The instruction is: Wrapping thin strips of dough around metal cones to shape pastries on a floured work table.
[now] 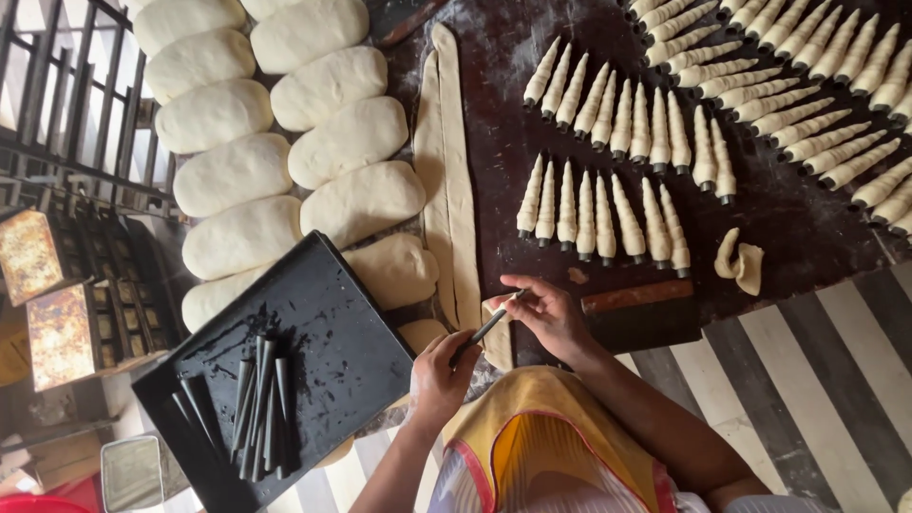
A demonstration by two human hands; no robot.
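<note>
1. The left hand (pixel 439 375) has its fingers closed round the wide end of a dark metal cone mould (pixel 484 328). The mould's long axis slants up and away from those fingers, its thin tip pointing toward the right hand.
2. The right hand (pixel 549 313) pinches the mould's narrow tip between thumb and forefinger, the other fingers loosely curled. It also appears to press the end of a dough strip (pixel 454 180) against the tip.
3. The strip's long axis runs straight away from the fingers across the dark worktop (pixel 532 133). Its near end lies just beside both hands, somewhat closer to the right one.
4. Beyond the right fingers, well apart, stand rows of dough-wrapped cones (pixel 608 204). A small dough scrap (pixel 739 261) lies off to their outer side.
5. Just outside the left fingers sits a black tray (pixel 332 313) holding bare metal cones (pixel 261 408). Plump dough loaves (pixel 285 142) lie past the tray.
</note>
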